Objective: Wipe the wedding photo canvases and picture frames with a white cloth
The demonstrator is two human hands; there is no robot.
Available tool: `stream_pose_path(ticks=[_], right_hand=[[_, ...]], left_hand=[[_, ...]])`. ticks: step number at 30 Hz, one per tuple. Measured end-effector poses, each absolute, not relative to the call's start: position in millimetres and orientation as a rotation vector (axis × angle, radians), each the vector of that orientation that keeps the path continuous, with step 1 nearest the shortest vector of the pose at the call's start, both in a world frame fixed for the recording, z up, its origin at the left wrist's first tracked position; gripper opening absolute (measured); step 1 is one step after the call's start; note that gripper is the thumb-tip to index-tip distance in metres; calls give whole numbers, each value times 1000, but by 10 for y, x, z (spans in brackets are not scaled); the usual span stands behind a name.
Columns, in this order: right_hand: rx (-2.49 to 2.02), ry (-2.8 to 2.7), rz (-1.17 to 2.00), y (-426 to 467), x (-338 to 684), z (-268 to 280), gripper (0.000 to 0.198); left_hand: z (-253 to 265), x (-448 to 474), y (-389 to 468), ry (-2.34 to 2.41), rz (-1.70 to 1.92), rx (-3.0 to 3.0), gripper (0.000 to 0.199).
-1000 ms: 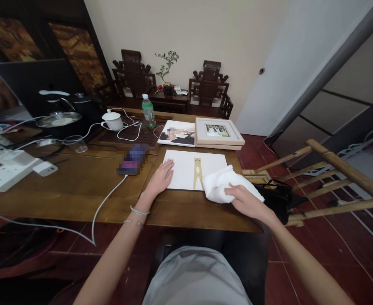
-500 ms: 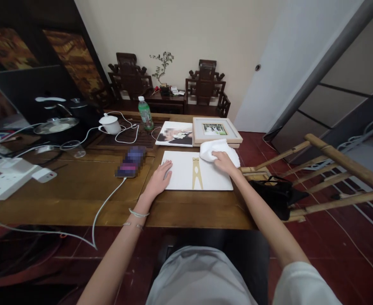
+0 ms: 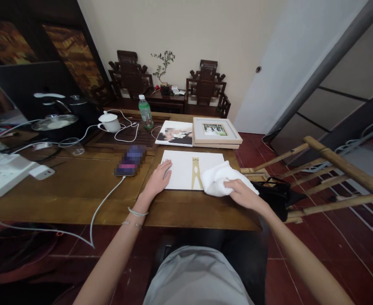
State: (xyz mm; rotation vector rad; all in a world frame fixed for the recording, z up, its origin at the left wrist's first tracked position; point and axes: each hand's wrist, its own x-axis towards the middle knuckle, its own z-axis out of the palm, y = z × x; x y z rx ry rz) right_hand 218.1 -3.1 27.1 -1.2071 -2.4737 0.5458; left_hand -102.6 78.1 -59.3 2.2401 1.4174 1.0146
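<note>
A flat white panel lies on the wooden table, with a tan stand-like piece down its middle. My left hand rests with fingers stretched out on the panel's left edge. A bunched white cloth is gripped in my right hand and covers the panel's near right corner. Part of the cloth hangs past the panel's right side.
Behind the panel lie a photo print and stacked picture frames. A phone on a cable, a green bottle, a white lidded cup and a power strip stand leftward. A bamboo chair is at right.
My right hand has drawn the cloth from the panel's far right corner toward me, down to its near right corner. My left hand has stayed in place.
</note>
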Motion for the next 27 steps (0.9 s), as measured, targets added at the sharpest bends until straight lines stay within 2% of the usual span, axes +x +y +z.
stream_pose_path(ticks=[4,10,16,22,27], right_hand=[[-1315,-2410,332,578,2171,151,15],[-1406,-2339,179,1143,1994,35,22],[-1356,-2448,224,657,1979,106,21],[-1193,-2634,495,-94,2098,362,23],[-1242,-2563,477,185,2193,308,17]], left_hand=[[-591,-1026,780,1420,1017,2227,42],[-606,-1034,787,1410,1038,2217,40],[-603,-1033,789,1415,1022,2215,41],[-591,-1021,780,1419,1013,2217,41],[-605,-1024,786,1426,1026,2214,41]])
